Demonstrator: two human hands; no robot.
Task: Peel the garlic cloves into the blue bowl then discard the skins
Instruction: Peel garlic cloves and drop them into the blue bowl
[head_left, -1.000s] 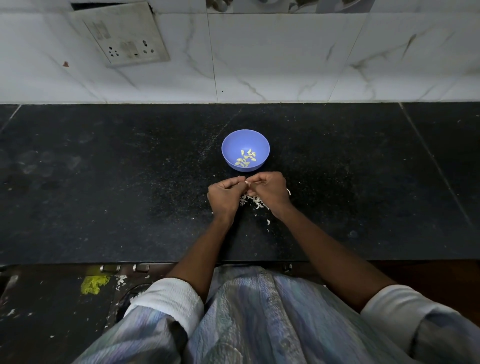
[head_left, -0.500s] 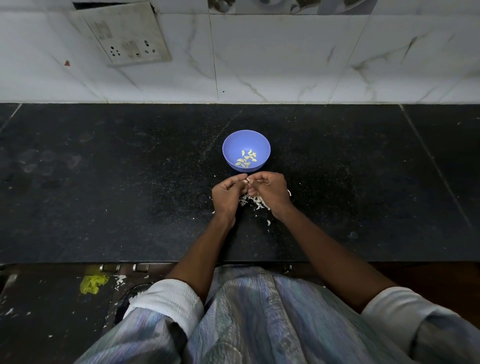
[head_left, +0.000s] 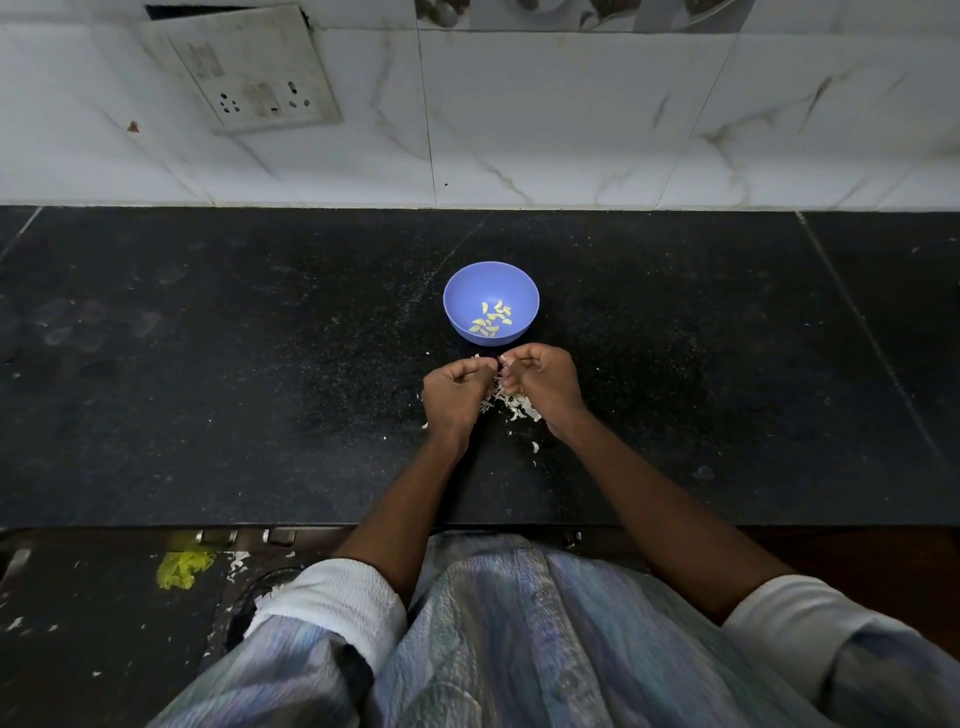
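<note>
**Peeling beside the bowl**

Left hand and right hand curl fingertip to fingertip, pinching something too small to identify, likely a clove; bowl sits just beyond, cloves inside; skins litter the counter; a slip could drop skin into the bowl.

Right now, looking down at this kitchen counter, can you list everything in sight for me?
blue bowl: one, blue, mid-counter, beyond the hands
peeled garlic cloves: about a dozen, pale yellow, inside the bowl
garlic skins: loose pile, white, on the counter under the hands
counter: one, black speckled stone
wall tiles: white marbled, behind the counter
socket plate: one, off-white, wall, upper left
yellow scrap: one, on the floor, lower left
left hand: curled, fingertips meeting the right's
right hand: curled; what they pinch is too small to tell
</note>
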